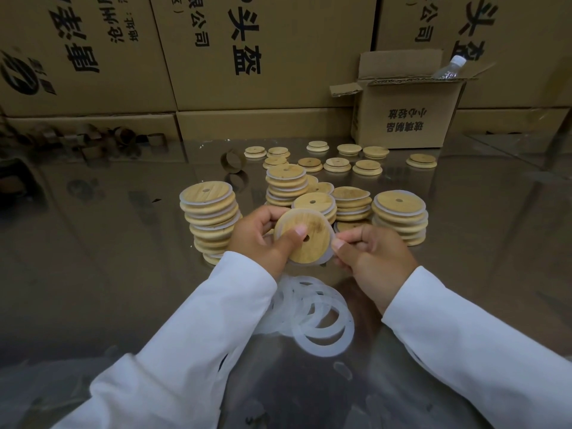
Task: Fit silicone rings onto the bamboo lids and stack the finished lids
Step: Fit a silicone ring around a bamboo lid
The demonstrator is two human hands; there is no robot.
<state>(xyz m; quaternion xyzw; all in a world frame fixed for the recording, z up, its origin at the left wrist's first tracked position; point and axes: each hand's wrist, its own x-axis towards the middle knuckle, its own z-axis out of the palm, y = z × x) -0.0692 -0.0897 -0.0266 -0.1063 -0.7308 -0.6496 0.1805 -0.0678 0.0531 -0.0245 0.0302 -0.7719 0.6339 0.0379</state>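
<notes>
Your white sleeves flank loose rings on the tabletop. Your left hand has its fingers gripping a bamboo lid, thumb on top. Your right hand has its fingers pinching the silicone ring at the lid's right edge. Stacks crowd just behind, and the tabletop lies open to both sides.

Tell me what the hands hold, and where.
A bamboo lid: left hand grips its left edge, thumb on its face; right hand pinches the silicone ring at its right rim.
</notes>
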